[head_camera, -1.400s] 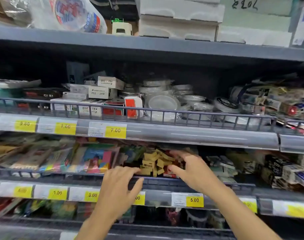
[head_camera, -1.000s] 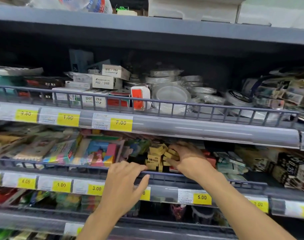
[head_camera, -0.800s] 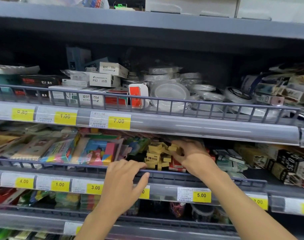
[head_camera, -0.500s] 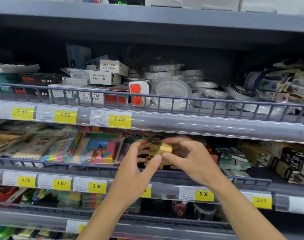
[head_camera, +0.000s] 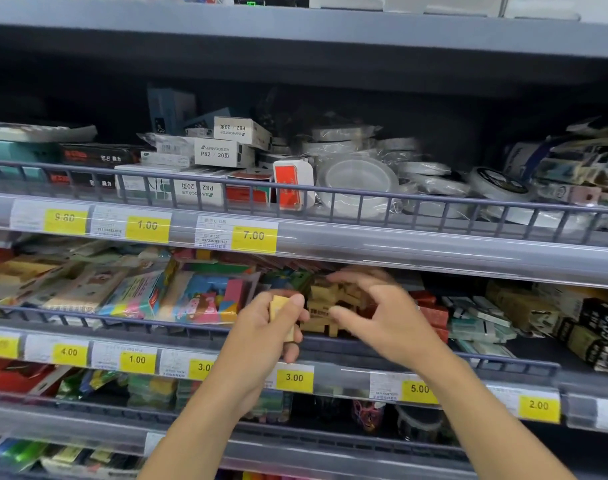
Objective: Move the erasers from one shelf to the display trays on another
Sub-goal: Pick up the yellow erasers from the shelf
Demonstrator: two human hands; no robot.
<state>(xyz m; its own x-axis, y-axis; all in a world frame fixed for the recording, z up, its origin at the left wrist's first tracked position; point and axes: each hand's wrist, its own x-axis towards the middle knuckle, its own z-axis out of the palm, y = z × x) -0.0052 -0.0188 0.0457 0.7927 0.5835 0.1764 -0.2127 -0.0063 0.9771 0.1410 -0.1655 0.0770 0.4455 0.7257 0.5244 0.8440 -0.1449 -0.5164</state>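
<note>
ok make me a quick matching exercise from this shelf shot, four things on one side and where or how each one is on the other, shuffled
Things:
1. left hand
2. right hand
3. pile of tan erasers
4. orange-and-white box

Places or states:
A. on the upper shelf, behind the wire rail
B. on the middle shelf, between the two hands
C. grips a tan eraser in front of the middle shelf
D. fingers spread and loosely curved by the pile, holding nothing

Pairs: 1-C, 2-D, 3-B, 4-A
</note>
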